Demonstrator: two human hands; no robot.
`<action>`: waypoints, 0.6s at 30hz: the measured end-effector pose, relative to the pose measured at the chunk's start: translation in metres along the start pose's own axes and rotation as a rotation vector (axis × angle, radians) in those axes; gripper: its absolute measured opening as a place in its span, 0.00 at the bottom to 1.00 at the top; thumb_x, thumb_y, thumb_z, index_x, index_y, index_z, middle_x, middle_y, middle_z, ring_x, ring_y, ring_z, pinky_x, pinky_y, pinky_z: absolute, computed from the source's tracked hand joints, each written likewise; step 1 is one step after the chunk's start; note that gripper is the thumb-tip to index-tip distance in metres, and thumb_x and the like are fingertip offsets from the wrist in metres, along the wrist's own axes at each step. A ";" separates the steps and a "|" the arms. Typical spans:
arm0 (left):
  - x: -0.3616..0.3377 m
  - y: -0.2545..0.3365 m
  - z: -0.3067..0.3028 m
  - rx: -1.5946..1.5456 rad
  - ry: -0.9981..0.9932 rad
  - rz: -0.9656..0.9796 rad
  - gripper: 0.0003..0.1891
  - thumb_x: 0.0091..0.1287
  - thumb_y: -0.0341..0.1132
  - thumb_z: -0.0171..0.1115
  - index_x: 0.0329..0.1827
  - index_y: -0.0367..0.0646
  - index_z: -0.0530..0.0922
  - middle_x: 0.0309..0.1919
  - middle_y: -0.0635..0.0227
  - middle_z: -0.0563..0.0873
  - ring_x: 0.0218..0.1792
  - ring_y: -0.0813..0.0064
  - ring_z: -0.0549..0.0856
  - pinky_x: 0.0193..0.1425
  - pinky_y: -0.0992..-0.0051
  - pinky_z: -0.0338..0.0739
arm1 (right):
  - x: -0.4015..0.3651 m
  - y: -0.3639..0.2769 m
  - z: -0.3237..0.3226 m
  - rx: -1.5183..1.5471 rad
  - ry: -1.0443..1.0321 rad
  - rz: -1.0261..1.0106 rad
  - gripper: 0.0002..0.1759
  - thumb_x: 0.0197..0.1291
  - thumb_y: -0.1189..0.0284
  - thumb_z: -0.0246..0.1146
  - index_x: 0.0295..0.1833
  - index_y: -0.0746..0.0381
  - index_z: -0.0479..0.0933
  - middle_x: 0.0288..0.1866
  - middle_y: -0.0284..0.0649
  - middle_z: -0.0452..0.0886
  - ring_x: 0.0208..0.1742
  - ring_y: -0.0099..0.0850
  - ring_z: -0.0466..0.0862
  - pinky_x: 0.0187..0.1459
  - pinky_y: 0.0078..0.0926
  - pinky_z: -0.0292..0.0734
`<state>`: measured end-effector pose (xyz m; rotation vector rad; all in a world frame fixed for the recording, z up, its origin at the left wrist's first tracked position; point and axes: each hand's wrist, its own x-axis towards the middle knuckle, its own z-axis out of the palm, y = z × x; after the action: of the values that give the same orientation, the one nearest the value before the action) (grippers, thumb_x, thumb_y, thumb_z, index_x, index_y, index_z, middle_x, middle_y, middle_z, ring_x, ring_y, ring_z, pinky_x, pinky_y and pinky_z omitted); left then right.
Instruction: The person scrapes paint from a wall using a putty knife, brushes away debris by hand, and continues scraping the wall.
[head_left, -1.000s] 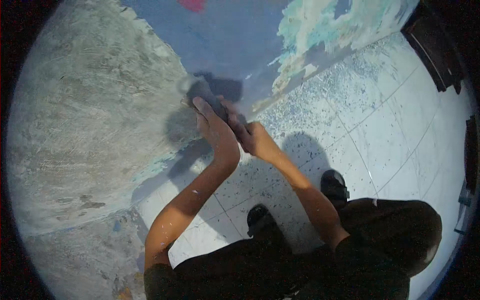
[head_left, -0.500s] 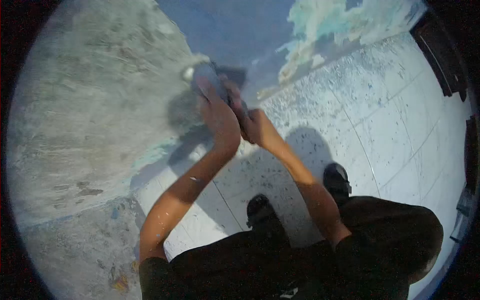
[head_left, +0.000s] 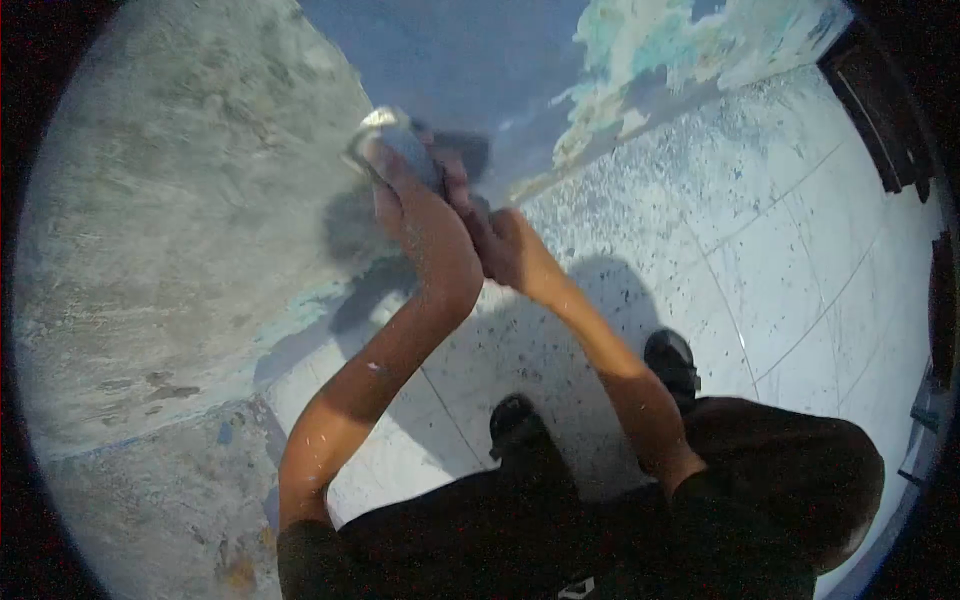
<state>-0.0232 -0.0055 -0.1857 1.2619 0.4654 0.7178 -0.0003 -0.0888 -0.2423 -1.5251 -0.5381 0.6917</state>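
Note:
A rounded grey tool point(head_left: 405, 145), blurred by motion, is against the wall where bare grey plaster point(head_left: 200, 200) meets blue paint point(head_left: 460, 60). My left hand point(head_left: 400, 190) is wrapped round the tool's head. Lower and to the right, my right hand point(head_left: 505, 245) is closed round its rear part. A pale, shiny edge shows at the tool's upper left. The arms and fingers hide most of its body.
White floor tiles point(head_left: 790, 270) with scattered paint flecks lie below and right. Peeling turquoise and white paint point(head_left: 640, 60) is at the upper right. A dark wooden object point(head_left: 875, 110) stands at the right edge. Two dark shoes point(head_left: 672, 362) are on the tiles.
Both hands and the tool have shifted slightly up and to the left along the wall. The tool's head appears tilted differently, with more of its pale edge showing.

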 end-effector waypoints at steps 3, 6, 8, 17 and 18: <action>0.005 -0.005 -0.005 0.028 0.005 -0.027 0.25 0.79 0.54 0.38 0.42 0.40 0.72 0.21 0.71 0.76 0.17 0.84 0.68 0.19 0.81 0.61 | 0.002 0.010 0.009 0.035 0.046 0.007 0.33 0.74 0.48 0.47 0.40 0.71 0.75 0.17 0.41 0.72 0.21 0.25 0.70 0.25 0.30 0.69; 0.006 -0.014 -0.003 0.065 0.021 -0.031 0.25 0.79 0.54 0.38 0.43 0.39 0.72 0.19 0.71 0.76 0.17 0.84 0.68 0.19 0.81 0.61 | 0.004 0.013 0.008 0.014 0.106 0.000 0.35 0.73 0.46 0.46 0.37 0.72 0.77 0.15 0.42 0.72 0.20 0.25 0.71 0.24 0.31 0.69; 0.005 0.010 0.007 0.056 0.035 -0.001 0.26 0.79 0.55 0.38 0.43 0.38 0.71 0.19 0.71 0.76 0.16 0.84 0.69 0.18 0.81 0.62 | 0.002 -0.005 0.007 -0.022 0.098 -0.013 0.35 0.73 0.46 0.47 0.38 0.71 0.77 0.16 0.41 0.73 0.20 0.25 0.73 0.24 0.32 0.70; 0.003 0.013 0.005 0.042 0.039 -0.046 0.27 0.78 0.57 0.36 0.44 0.39 0.71 0.20 0.71 0.76 0.17 0.86 0.67 0.19 0.83 0.62 | 0.011 0.019 0.017 -0.039 0.125 -0.028 0.40 0.73 0.44 0.45 0.15 0.63 0.70 0.10 0.32 0.67 0.12 0.20 0.65 0.14 0.25 0.58; -0.003 0.007 -0.002 0.081 0.023 -0.042 0.27 0.78 0.57 0.36 0.44 0.39 0.72 0.20 0.72 0.76 0.17 0.86 0.67 0.19 0.83 0.62 | 0.003 0.023 0.021 0.002 0.109 0.009 0.40 0.73 0.45 0.45 0.16 0.63 0.70 0.10 0.32 0.67 0.12 0.20 0.65 0.14 0.25 0.58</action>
<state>-0.0279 -0.0053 -0.1800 1.3169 0.5425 0.6845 -0.0147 -0.0740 -0.2659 -1.5546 -0.4492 0.6120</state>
